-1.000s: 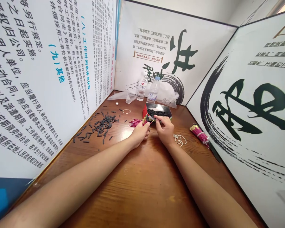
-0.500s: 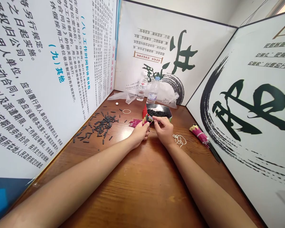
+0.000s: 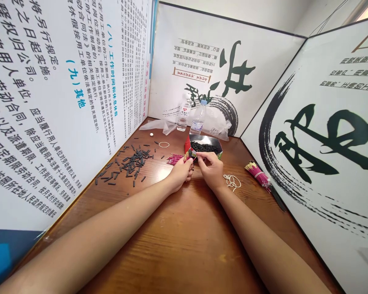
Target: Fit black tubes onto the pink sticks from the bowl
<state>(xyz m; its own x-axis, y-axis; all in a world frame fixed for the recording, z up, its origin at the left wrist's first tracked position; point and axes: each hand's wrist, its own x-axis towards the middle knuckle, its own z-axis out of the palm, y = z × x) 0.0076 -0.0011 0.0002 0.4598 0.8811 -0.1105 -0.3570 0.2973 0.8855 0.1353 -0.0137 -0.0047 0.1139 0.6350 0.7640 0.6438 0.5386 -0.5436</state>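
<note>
My left hand [image 3: 180,174] is closed around a bundle of thin magenta wires [image 3: 173,159] with gold-coloured tips. The bundle sticks out to the left of the fist, and several black ends show by the thumb. Close on the right, my right hand [image 3: 213,170] pinches a thin wire [image 3: 196,158] between thumb and forefinger, level with the left thumb. Its far end is too small to make out. Just behind both hands stands a red and black box [image 3: 187,143] holding many short black sleeves [image 3: 204,147].
Loose black sleeves [image 3: 136,162] lie scattered at the left, near a rubber band [image 3: 164,144]. White bands [image 3: 232,182] lie right of my right hand. A tied magenta wire bundle [image 3: 259,175] rests by the right panel. Two water bottles [image 3: 183,116] and clear plastic [image 3: 162,126] stand behind.
My right fingers have shifted slightly beside the left thumb, and the thin wire between the hands has changed its angle. The left hand keeps its hold on the bundle.
</note>
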